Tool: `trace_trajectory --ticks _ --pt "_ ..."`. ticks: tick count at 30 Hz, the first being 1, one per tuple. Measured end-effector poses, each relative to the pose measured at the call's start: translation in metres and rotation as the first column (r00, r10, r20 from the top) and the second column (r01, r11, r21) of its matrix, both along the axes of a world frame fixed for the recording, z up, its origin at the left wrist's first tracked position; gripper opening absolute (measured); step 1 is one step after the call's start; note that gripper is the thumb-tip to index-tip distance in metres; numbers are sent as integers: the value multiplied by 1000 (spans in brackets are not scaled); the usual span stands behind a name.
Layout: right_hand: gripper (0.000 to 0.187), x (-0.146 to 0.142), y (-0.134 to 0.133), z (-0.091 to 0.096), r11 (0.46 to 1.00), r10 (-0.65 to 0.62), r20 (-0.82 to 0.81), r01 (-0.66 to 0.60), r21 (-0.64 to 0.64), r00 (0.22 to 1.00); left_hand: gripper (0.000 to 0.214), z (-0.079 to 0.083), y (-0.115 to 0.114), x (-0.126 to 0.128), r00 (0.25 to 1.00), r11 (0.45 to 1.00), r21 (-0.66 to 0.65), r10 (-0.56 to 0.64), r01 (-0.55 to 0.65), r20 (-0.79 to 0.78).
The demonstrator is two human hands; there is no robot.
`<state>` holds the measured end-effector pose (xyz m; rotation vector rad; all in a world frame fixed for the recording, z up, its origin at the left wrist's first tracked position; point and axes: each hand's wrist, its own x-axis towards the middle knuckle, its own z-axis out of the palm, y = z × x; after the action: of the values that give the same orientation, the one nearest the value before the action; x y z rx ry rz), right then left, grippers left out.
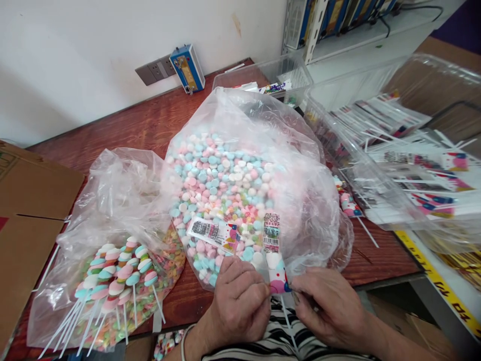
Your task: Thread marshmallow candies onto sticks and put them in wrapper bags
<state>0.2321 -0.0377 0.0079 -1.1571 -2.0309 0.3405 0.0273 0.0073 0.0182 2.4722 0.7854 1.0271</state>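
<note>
My left hand [238, 301] and my right hand [328, 301] meet at the table's front edge, both pinched on a printed candy wrapper sleeve [273, 250] with a white stick [288, 321] hanging below it. The sleeve stands upright between my fingertips, with a pale candy inside. Just beyond lies a big clear bag of pastel marshmallow candies [229, 185], open at the top. A second printed wrapper [214, 233] lies flat on that bag near my left hand.
A smaller clear bag [112, 210] at the left holds finished candy sticks [116, 278] over ring-shaped sweets. Clear plastic bins of wrappers and sticks [406, 165] stand at the right. Cardboard [26, 215] lies at the far left. A blue device [188, 67] leans on the wall.
</note>
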Motion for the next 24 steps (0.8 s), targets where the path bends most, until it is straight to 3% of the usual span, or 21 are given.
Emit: trace_trajectory --ticks 12,18,24 --pt "21 6 -4 -6 983 158 -90 -165 -75 983 17 2 3 -4 976 976 -18 -216 216 12" --pt "21 -1 -5 -10 982 150 -168 -166 -87 974 19 3 1 -3 975 976 -52 -205 210 85" --pt "23 -9 1 5 992 58 -254 -84 -95 965 18 -1 -2 3 972 978 -107 -161 181 174"
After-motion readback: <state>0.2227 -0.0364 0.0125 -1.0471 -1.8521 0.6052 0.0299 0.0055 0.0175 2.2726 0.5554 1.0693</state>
